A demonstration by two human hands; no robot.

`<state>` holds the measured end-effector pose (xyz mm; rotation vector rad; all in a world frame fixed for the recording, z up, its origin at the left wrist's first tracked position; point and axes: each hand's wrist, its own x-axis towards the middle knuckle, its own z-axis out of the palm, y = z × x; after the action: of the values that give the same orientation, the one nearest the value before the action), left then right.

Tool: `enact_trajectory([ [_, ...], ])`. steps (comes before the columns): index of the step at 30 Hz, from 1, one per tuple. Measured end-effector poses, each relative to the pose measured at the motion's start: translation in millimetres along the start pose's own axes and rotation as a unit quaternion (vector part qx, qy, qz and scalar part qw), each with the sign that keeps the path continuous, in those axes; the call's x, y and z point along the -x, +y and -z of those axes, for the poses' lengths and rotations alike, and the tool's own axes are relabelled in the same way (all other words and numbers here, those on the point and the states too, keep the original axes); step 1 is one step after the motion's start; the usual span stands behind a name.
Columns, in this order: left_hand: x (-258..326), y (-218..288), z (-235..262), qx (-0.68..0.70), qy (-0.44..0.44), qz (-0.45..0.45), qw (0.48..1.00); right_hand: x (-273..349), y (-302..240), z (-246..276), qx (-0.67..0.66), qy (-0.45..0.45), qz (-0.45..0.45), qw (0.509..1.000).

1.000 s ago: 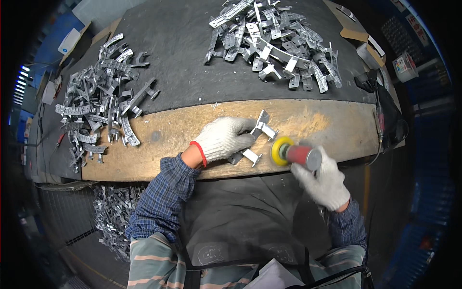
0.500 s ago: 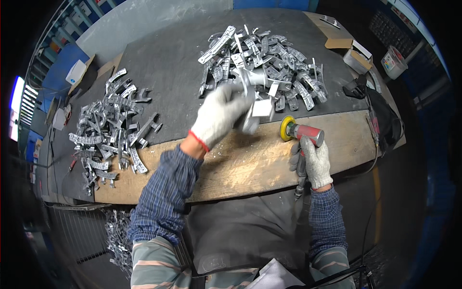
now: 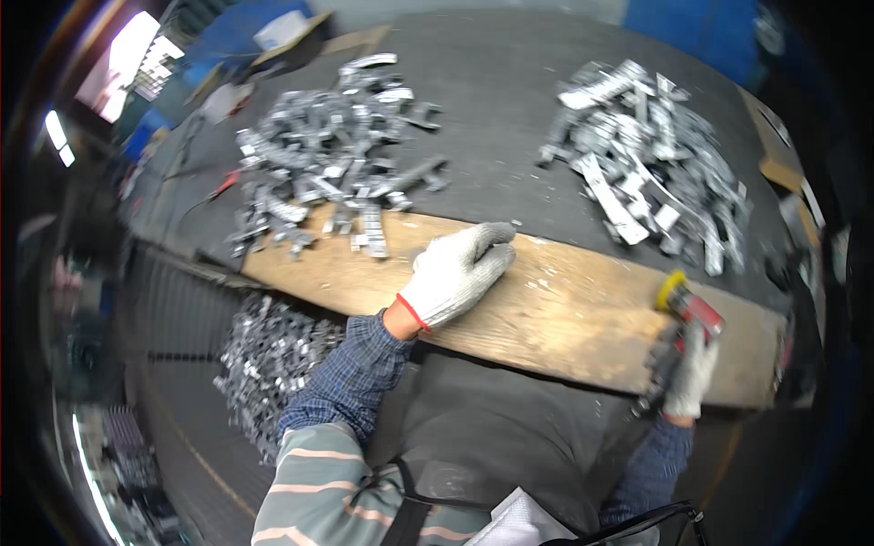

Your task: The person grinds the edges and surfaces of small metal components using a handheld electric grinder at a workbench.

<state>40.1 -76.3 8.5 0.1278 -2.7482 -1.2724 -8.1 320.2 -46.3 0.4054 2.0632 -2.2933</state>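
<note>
My left hand (image 3: 460, 275), in a white knitted glove with a red cuff, is over the wooden board (image 3: 564, 296). Its fingers are loosely bent and a little apart, with nothing visible in them; the palm side is hidden. At the right, my gloved right hand (image 3: 694, 375) is wrapped round a small air sander (image 3: 699, 311) with a red body and a yellow pad. The sander is above the board's right part, its pad facing left; hand and tool are blurred. A long silvery metal bracket (image 3: 612, 202) lies at the near side of the right pile.
A pile of metal brackets (image 3: 319, 146) covers the table's left part; another pile (image 3: 674, 155) lies at the right on the black mat (image 3: 492, 118). Below the table edge, at left, are many more metal parts (image 3: 264, 364). Cardboard boxes (image 3: 783, 173) stand far right.
The metal bracket is out of my left hand, which has drawn back to the board. My right hand still grips the sander. The view has swung left, so everything appears shifted right.
</note>
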Motion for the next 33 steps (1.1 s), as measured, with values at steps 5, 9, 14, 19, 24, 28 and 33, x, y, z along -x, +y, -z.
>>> enact_trajectory([
  [5,-3,-46,91,-0.203,0.144,0.0,0.968,-4,9,9,0.014,-0.058,-0.014,0.998],
  [9,-41,-74,111,-0.323,0.097,-0.046,0.94,0,1,6,0.022,-0.029,-0.009,0.999],
  [14,-92,-87,118,-0.429,-0.017,0.052,0.901,-3,0,-8,0.011,-0.08,0.005,0.997],
  [19,-144,-78,121,-0.411,-0.196,0.133,0.88,-1,3,0,0.011,-0.045,-0.001,0.999],
  [24,-116,-24,129,-0.372,-0.163,0.118,0.906,1,-3,-1,0.007,-0.061,0.002,0.998],
  [28,-78,30,80,-0.294,-0.18,0.006,0.939,2,-6,2,0.018,-0.057,0.002,0.998],
  [33,-22,37,16,-0.312,-0.275,-0.203,0.886,0,-6,-3,0.011,-0.057,-0.009,0.998],
])
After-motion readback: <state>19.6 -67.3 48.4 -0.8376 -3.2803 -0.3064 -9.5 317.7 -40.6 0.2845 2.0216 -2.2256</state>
